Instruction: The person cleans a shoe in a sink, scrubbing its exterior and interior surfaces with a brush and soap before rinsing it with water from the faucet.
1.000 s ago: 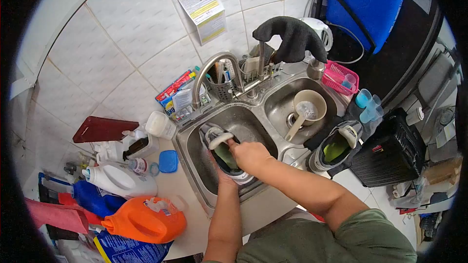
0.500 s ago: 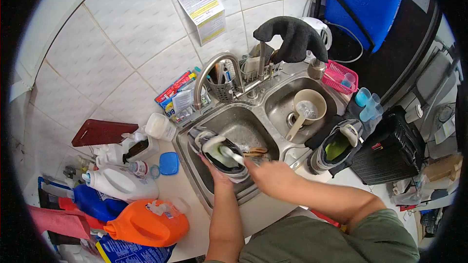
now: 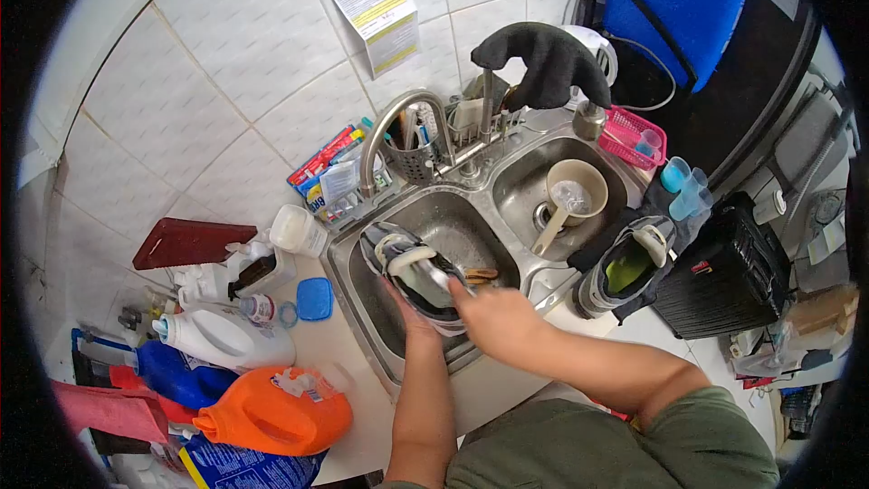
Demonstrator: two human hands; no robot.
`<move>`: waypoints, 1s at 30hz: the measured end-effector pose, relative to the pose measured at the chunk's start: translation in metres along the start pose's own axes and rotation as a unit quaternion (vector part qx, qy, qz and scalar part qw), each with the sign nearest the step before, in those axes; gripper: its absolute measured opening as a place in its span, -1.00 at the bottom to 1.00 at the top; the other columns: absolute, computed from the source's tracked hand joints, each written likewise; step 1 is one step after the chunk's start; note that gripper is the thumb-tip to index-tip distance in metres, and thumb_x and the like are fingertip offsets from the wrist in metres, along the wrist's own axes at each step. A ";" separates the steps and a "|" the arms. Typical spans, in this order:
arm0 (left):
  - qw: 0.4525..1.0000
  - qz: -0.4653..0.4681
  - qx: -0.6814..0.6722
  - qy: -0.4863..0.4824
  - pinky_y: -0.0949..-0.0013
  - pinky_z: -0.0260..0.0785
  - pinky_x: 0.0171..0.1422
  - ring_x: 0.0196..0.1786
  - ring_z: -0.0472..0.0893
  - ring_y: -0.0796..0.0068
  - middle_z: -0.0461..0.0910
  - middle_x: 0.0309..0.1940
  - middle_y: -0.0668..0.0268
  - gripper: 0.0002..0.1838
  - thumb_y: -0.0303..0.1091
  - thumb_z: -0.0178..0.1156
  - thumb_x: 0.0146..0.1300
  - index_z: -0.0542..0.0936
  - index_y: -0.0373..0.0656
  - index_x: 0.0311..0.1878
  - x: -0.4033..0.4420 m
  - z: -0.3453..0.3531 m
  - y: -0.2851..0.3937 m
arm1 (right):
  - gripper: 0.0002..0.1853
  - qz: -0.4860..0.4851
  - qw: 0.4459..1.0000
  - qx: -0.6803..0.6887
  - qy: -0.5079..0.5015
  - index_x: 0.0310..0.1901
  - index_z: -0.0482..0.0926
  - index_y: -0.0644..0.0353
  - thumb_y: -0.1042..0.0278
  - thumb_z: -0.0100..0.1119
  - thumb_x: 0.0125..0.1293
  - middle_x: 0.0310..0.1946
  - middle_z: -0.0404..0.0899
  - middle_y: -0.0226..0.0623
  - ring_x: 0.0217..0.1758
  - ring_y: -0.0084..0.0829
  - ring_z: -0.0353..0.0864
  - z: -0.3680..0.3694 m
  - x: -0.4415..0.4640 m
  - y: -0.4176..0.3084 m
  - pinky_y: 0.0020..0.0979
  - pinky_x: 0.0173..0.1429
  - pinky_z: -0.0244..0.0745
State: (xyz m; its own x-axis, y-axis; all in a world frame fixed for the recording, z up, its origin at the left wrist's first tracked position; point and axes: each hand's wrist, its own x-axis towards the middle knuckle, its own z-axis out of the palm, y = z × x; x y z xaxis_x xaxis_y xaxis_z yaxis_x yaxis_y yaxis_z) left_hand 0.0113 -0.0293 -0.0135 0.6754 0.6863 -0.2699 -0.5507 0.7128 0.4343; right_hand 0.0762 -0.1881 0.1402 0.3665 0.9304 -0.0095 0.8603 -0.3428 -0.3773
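Observation:
A grey and black shoe (image 3: 396, 244) is held tilted over the left sink basin (image 3: 459, 222), its opening facing up. My left hand (image 3: 412, 315) grips it from below, the fingers mostly hidden under the sole. My right hand (image 3: 493, 319) is closed around a white brush (image 3: 442, 275), whose far end reaches into the shoe's opening. Behind my right hand, a brown wooden-looking item (image 3: 481, 273) lies in the basin. A matching shoe (image 3: 623, 273) rests on dark cloth to the right of the sink.
A beige dipper (image 3: 579, 192) sits in the right basin. The curved faucet (image 3: 369, 158) arches behind the left basin. An orange bottle (image 3: 281, 412), a white bottle (image 3: 217, 337) and a blue lid (image 3: 314, 299) are on the left counter. A pink basket (image 3: 631, 138) stands at the back right.
Since a second ago my right hand has moved slightly right and down from the shoe's tongue, and the brush has come into view. The shoe has tilted, uncovering the brown item.

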 end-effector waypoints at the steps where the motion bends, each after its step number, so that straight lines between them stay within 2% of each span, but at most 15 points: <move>1: 1.000 0.002 0.012 -0.004 0.13 0.39 0.36 0.20 0.56 0.26 0.59 0.15 0.32 -0.30 0.41 -0.02 0.34 0.50 0.09 0.29 0.010 -0.017 -0.006 | -0.47 -0.004 1.000 0.001 0.021 0.37 0.35 0.28 0.31 0.03 0.40 -0.49 0.65 0.08 -0.37 -0.01 0.74 0.014 0.019 0.005 -0.06 -0.30 0.61; 3: 0.999 -0.005 -0.045 -0.008 0.12 0.34 0.41 0.25 0.54 0.23 0.56 0.24 0.30 -0.27 0.41 -0.03 0.34 0.47 0.09 0.35 0.015 -0.027 -0.010 | -0.47 -0.018 0.998 0.008 0.060 0.37 0.35 0.26 0.31 0.04 0.40 -0.53 0.64 0.06 -0.40 0.01 0.73 0.044 0.058 0.016 -0.05 -0.30 0.61; 6: 0.991 0.043 -0.005 -0.127 0.08 0.40 0.35 0.18 0.57 0.25 0.56 0.16 0.31 -0.25 0.48 -0.07 0.31 0.47 0.07 0.28 0.015 -0.023 0.012 | -0.50 0.005 0.999 0.036 -0.039 0.36 0.36 0.18 0.29 0.02 0.42 -0.51 0.65 0.01 -0.40 0.02 0.72 -0.001 -0.003 0.005 -0.03 -0.31 0.60; 8: 0.876 0.253 0.410 -0.009 0.11 0.51 0.20 0.04 0.62 0.27 0.60 0.04 0.31 -0.34 0.40 0.00 0.33 0.53 0.04 0.16 0.014 -0.012 0.009 | -0.53 0.007 0.997 0.047 -0.064 0.34 0.38 0.17 0.26 0.00 0.44 -0.51 0.65 0.00 -0.41 0.03 0.71 -0.018 -0.018 0.000 -0.01 -0.33 0.59; 10: 0.981 0.105 0.160 -0.008 0.10 0.54 0.13 -0.04 0.64 0.25 0.62 -0.03 0.26 -0.39 0.33 0.03 0.34 0.54 -0.01 0.12 0.041 -0.080 -0.012 | -0.54 0.013 0.996 0.070 -0.046 0.32 0.41 0.16 0.21 0.01 0.45 -0.52 0.65 -0.01 -0.44 0.03 0.70 -0.021 -0.020 -0.001 0.01 -0.37 0.57; 12: 0.993 -0.056 -0.103 -0.015 0.08 0.58 0.05 -0.12 0.67 0.22 0.65 -0.10 0.22 -0.45 0.26 0.07 0.36 0.56 -0.05 0.07 0.064 -0.117 -0.027 | -0.55 -0.025 0.997 0.061 0.028 0.31 0.44 0.14 0.17 0.05 0.45 -0.54 0.64 -0.03 -0.49 0.03 0.68 0.036 0.038 0.015 0.02 -0.42 0.56; 16: 0.996 -0.044 -0.033 -0.075 0.06 0.58 0.01 -0.16 0.67 0.20 0.66 -0.16 0.18 -0.45 0.23 0.06 0.38 0.55 -0.07 0.09 0.046 -0.112 -0.011 | -0.57 -0.069 0.986 0.131 0.078 0.28 0.49 0.08 0.13 0.06 0.47 -0.57 0.62 -0.05 -0.56 0.00 0.65 0.043 0.039 0.010 0.01 -0.50 0.52; 19: 0.990 -0.052 -0.012 -0.134 0.05 0.58 -0.02 -0.19 0.68 0.18 0.68 -0.19 0.15 -0.45 0.21 0.05 0.40 0.54 -0.08 0.12 0.031 -0.081 -0.004 | -0.58 -0.043 0.995 0.085 -0.042 0.27 0.49 0.10 0.12 0.01 0.49 -0.57 0.62 -0.03 -0.57 -0.01 0.66 -0.008 -0.027 0.008 0.00 -0.49 0.52; 22: 0.965 -0.104 -0.006 -0.240 0.05 0.56 -0.03 -0.19 0.68 0.15 0.69 -0.16 0.13 -0.44 0.20 0.00 0.44 0.53 -0.06 0.21 0.024 -0.056 -0.007 | -0.58 -0.049 0.996 0.070 0.037 0.26 0.48 0.14 0.11 -0.01 0.49 -0.57 0.62 -0.04 -0.56 -0.02 0.66 0.014 0.003 0.010 -0.02 -0.48 0.54; 23: 0.993 0.003 -0.012 -0.115 0.01 0.55 0.01 -0.14 0.67 0.16 0.68 -0.10 0.20 -0.45 0.19 -0.03 0.46 0.50 -0.02 0.25 0.050 -0.097 -0.027 | -0.58 -0.047 0.994 0.069 0.075 0.26 0.47 0.14 0.11 -0.01 0.49 -0.57 0.62 -0.04 -0.55 -0.02 0.67 0.030 0.027 0.012 -0.01 -0.47 0.54; 24: 0.987 0.035 0.122 -0.102 0.07 0.51 0.02 -0.12 0.63 0.20 0.64 -0.14 0.25 -0.49 0.20 0.03 0.41 0.52 0.02 0.16 0.036 -0.077 -0.033 | -0.58 -0.056 0.995 0.044 0.074 0.25 0.47 0.14 0.12 0.00 0.49 -0.56 0.62 -0.04 -0.48 0.01 0.69 0.036 0.048 0.007 0.01 -0.45 0.54; 26: 0.985 0.038 0.145 -0.082 0.17 0.50 0.07 -0.07 0.62 0.31 0.62 -0.08 0.32 -0.56 0.15 0.03 0.44 0.55 0.06 0.14 0.036 -0.093 -0.029 | -0.58 -0.063 0.991 0.101 0.053 0.25 0.46 0.15 0.12 0.00 0.49 -0.54 0.63 -0.02 -0.44 0.03 0.70 0.043 0.036 0.007 0.02 -0.43 0.54; 27: 0.996 0.004 0.035 -0.079 0.22 0.51 0.10 -0.04 0.65 0.38 0.65 0.01 0.34 -0.57 0.08 -0.03 0.51 0.56 0.06 0.21 0.058 -0.139 -0.018 | -0.58 -0.065 0.989 0.130 0.042 0.25 0.46 0.15 0.12 0.00 0.49 -0.53 0.63 -0.02 -0.42 0.04 0.70 0.037 0.027 0.005 0.02 -0.43 0.54; 28: 0.995 -0.013 0.025 -0.093 0.12 0.48 0.08 -0.05 0.61 0.22 0.64 -0.07 0.23 -0.52 0.17 0.11 0.36 0.57 0.04 0.13 0.068 -0.147 -0.008 | -0.58 -0.046 0.990 0.127 -0.027 0.25 0.47 0.13 0.12 0.01 0.48 -0.54 0.63 0.00 -0.45 0.05 0.69 0.010 0.003 0.004 0.03 -0.43 0.54; 30: 0.997 -0.022 -0.067 -0.018 0.09 0.51 0.01 -0.14 0.63 0.20 0.65 -0.09 0.23 -0.49 0.20 0.11 0.36 0.57 0.00 0.12 0.039 -0.093 -0.003 | -0.58 -0.034 0.990 0.127 -0.046 0.25 0.48 0.12 0.11 0.03 0.48 -0.55 0.62 0.01 -0.48 0.05 0.68 -0.004 -0.029 0.012 0.04 -0.43 0.54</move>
State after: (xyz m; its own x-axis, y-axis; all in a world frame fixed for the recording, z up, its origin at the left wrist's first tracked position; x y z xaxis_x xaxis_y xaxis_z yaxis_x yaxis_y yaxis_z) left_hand -0.0062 0.0093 -0.1049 0.7162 0.6497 -0.2548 -0.5790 0.7570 0.3028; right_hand 0.0778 -0.2200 0.1400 0.2658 0.9624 -0.0564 0.7607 -0.2453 -0.6010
